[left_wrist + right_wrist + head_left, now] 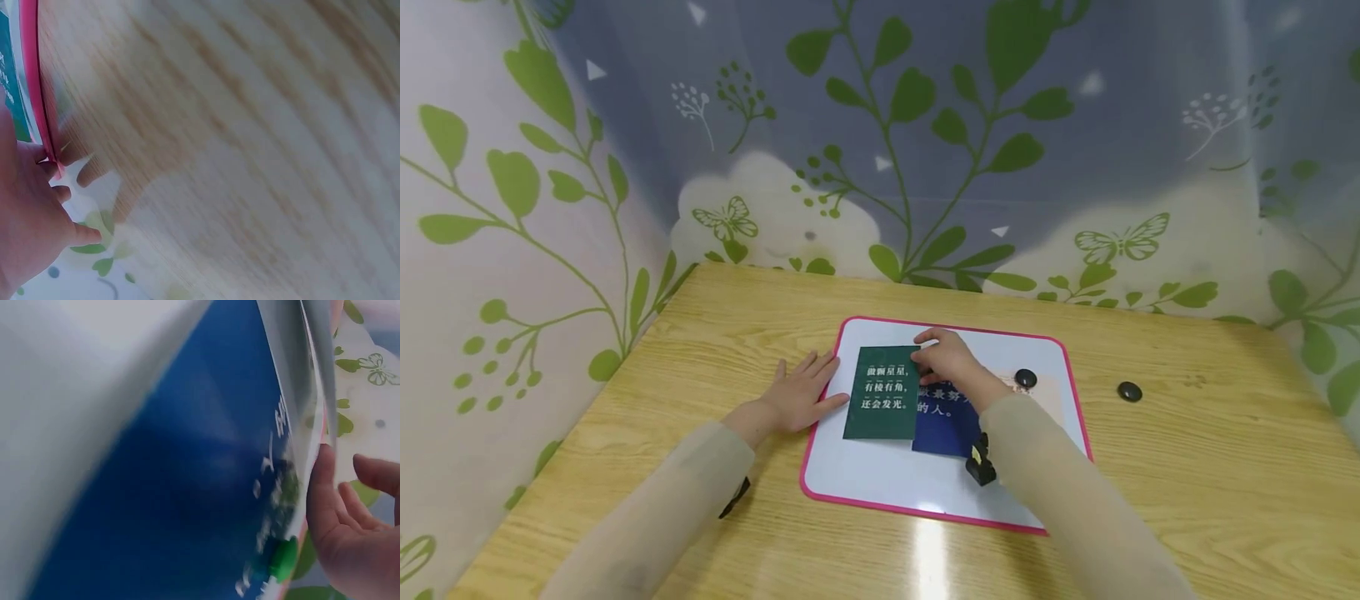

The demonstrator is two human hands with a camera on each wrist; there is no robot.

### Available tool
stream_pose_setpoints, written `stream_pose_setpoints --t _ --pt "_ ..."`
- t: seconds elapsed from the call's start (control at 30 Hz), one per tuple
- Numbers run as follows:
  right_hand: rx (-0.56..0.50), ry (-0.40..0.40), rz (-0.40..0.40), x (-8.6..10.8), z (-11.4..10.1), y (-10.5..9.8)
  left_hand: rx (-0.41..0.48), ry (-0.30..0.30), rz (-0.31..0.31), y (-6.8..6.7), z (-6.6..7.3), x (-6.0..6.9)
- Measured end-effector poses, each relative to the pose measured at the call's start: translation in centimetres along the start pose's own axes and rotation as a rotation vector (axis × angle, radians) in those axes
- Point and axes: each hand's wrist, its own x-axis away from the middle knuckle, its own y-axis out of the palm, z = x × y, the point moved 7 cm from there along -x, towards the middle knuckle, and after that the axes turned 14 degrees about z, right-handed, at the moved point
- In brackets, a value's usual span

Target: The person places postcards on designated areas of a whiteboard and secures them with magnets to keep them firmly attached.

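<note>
A green card (880, 408) with white lettering lies on a whiteboard (865, 475) with a pink rim. It overlaps a blue card (942, 432), also lettered in white. My right hand (951, 360) is at the green card's upper right corner, its fingers bent around the edge there. In the right wrist view the blue card (187, 469) fills the middle, and the right hand (350, 525) is beside a pale sheet edge. My left hand (797, 396) rests with fingers spread across the whiteboard's left rim, its thumb close to the green card.
One black round magnet (1026, 378) is on the whiteboard near my right forearm. Another black round magnet (1130, 391) lies on the wooden table (1210, 433) to the right. A leaf-patterned curtain (865, 167) hangs behind the table and along its left side.
</note>
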Motion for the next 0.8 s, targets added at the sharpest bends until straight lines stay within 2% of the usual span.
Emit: stream_pose_setpoints --t 0.2,0.33,0.43,0.63,0.8 --pt "0.302 -0.155 -0.007 0.2 -1.1 -1.4 0.002 0.002 -0.001 0.0 0.1 0.0" --pt "0.450 -0.274 0.046 0.6 -2.2 -3.3 0.001 0.001 -0.002 0.0 0.1 0.0" --pt "0.538 -0.332 0.084 1.0 -2.5 -4.9 -0.004 0.004 -0.003 0.0 0.1 0.0" --pt "0.660 -0.366 0.166 0.9 -1.2 -7.7 -0.017 0.025 0.004 -0.3 0.8 0.0" --pt "0.728 -0.354 0.208 0.9 0.1 -9.8 -0.011 0.083 0.018 -0.5 2.6 0.1"
